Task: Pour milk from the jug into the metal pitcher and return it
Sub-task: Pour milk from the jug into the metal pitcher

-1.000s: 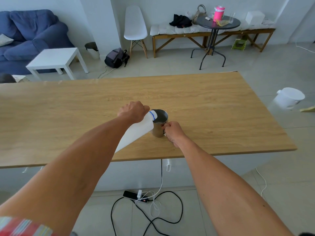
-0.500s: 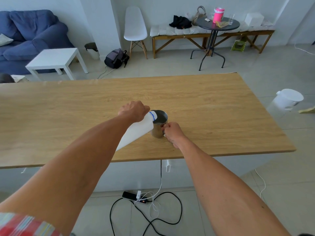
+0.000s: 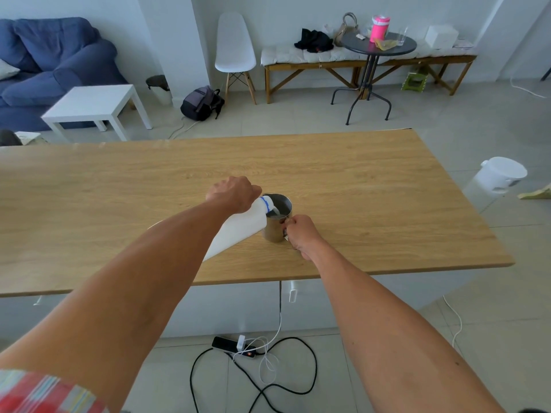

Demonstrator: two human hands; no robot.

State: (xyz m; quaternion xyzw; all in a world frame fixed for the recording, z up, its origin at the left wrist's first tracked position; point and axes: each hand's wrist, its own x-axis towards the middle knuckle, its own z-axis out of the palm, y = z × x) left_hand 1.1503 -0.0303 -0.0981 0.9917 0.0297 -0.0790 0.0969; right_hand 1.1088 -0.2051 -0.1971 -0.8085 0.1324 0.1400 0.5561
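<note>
A white plastic milk jug (image 3: 238, 231) with a blue ring at its neck is tipped steeply, its mouth over the rim of the metal pitcher (image 3: 275, 226). My left hand (image 3: 232, 193) grips the jug near its top. White milk runs from the mouth and pools inside the pitcher. The pitcher stands upright on the wooden table (image 3: 372, 204), near its front edge. My right hand (image 3: 299, 231) is closed around the pitcher's handle on its right side. My left forearm hides the jug's lower part.
Beyond the table stand a white chair (image 3: 235, 52), a bench (image 3: 366, 61), a round black side table (image 3: 377, 46) and a white low table (image 3: 92, 105). A white appliance (image 3: 498, 180) stands right of the table. Cables and a power strip (image 3: 235, 347) lie on the floor below.
Both hands hold nearly the same pose. The jug is tipped slightly more and milk now shows in the pitcher.
</note>
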